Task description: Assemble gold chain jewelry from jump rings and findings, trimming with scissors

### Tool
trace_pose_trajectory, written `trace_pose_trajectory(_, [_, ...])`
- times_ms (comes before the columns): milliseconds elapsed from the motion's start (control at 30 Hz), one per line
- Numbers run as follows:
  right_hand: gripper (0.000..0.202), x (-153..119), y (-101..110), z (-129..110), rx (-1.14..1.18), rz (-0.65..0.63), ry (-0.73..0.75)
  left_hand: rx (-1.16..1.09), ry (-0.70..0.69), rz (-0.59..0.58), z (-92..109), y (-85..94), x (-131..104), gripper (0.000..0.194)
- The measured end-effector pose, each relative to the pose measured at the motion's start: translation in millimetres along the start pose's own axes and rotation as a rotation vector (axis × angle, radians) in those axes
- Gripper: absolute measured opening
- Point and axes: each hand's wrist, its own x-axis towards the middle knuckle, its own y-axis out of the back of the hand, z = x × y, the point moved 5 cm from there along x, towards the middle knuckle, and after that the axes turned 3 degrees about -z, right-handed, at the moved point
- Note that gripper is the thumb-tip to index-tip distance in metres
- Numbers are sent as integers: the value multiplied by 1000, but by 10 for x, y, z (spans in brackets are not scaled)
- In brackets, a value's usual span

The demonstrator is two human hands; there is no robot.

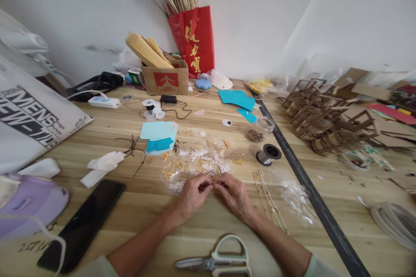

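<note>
My left hand [196, 192] and my right hand [233, 193] meet fingertip to fingertip over the wooden table. Both are pinched closed, and whatever lies between the fingers is too small to make out. Just beyond them lie small clear bags of gold and silver jewelry findings [208, 162]. Right of my right hand are gold and silver chains [267, 192] and a spool of thin wire [269, 154]. Scissors [216, 259] with pale handles rest between my forearms, blades to the left.
A black phone [85, 220] lies at left, near white tissue [103, 165] and blue paper cards [159, 137]. Beyond stand a cardboard box [165, 78] and a red bag [204, 39]. Small brown baskets [328, 121] and coiled tubing [394, 223] are at right. A dark strip [307, 184] crosses the table.
</note>
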Motion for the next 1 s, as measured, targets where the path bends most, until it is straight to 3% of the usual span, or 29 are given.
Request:
trace_pose_trajectory(433, [18, 3, 25, 0, 9, 14, -7, -154, 77, -30, -61, -14, 19, 6])
trace_pose_trajectory(800, [18, 8, 43, 19, 8, 26, -58, -150, 73, 37, -55, 47, 25, 7])
trace_pose_trajectory(1000, [18, -6, 29, 55, 15, 35, -81, -275, 73, 39, -81, 14, 5, 8])
